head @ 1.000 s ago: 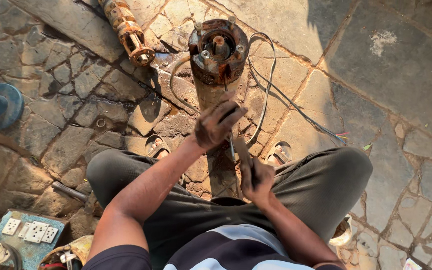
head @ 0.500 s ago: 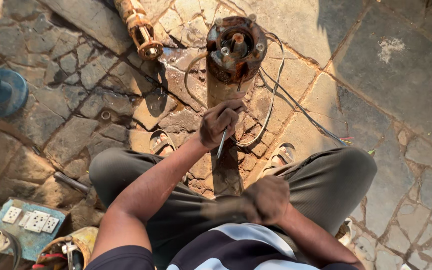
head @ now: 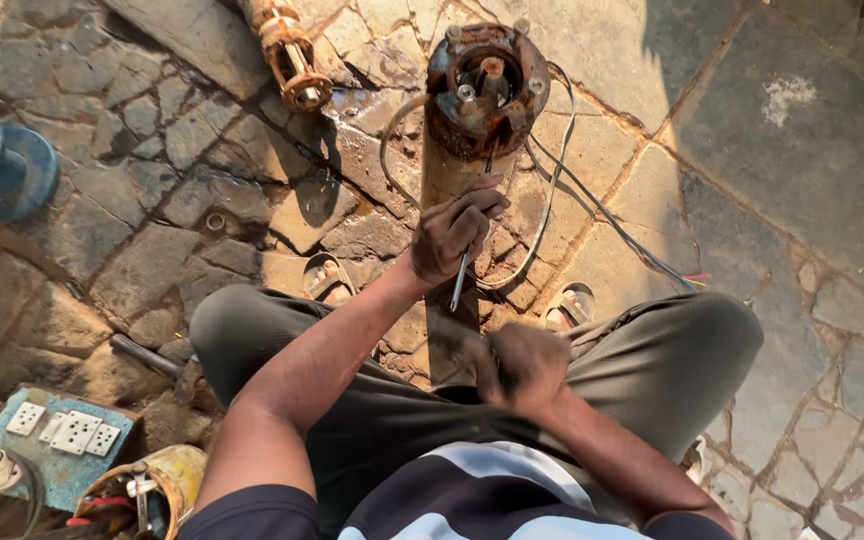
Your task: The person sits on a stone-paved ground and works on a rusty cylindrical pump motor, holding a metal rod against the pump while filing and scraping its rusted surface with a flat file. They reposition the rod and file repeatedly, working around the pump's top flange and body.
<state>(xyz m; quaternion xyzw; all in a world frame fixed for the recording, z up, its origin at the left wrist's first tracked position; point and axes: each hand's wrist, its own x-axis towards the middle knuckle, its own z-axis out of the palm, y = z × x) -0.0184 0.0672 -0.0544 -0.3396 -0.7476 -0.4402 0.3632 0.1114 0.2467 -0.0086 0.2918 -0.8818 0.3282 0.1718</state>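
**A thin metal tool held over a rusted motor housing**

We see a round, rust-brown metal motor housing (head: 485, 88) standing on the stone paving (head: 132, 250), its open top showing a central shaft and bolt heads around the rim. Grey and black cables (head: 552, 180) loop from it across the stones. Just below it, our left hand (head: 457, 235) is curled tight around a slim, silvery metal tool (head: 462, 280), fingers pinching the shaft so that it points down and slightly left. Our right hand (head: 524, 365) sits lower, between the knees, closed into a loose fist; it is blurred and we cannot tell whether it holds anything. A rusty orange cylindrical shaft part (head: 287, 55) lies left of the housing.
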